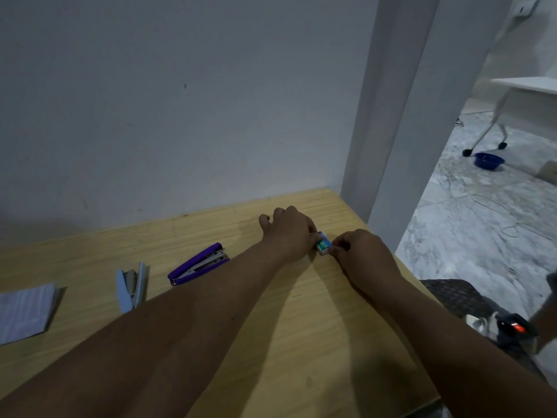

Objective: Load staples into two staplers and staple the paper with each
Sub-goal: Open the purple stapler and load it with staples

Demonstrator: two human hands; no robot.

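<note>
The pale wooden surface [301, 312], with a smooth top and faint straight grain, fills the lower part of the view and meets a flat grey wall [180, 101] at its far edge. Two bare forearms cross it from 6 o'clock toward 1 o'clock. The left hand [286, 233] lies knuckles up with its fingers curled, its fingertips pinching the left end of a small rectangular green-and-white cardboard staple box [324, 245]. The right hand [361, 251] is likewise closed down, thumb and forefinger gripping the right end of the same box, which rests on the surface between the two hands, near the right edge. At 9 o'clock from the box lies a purple plastic stapler [197, 264], hinged open so that its grey metal staple channel shows. Farther toward 9 o'clock lies a light blue stapler [131, 286], also hinged open in a narrow V. At the far left edge sits a folded sheet of white lined paper [25, 315], flat on the surface and well apart from the hands.
</note>
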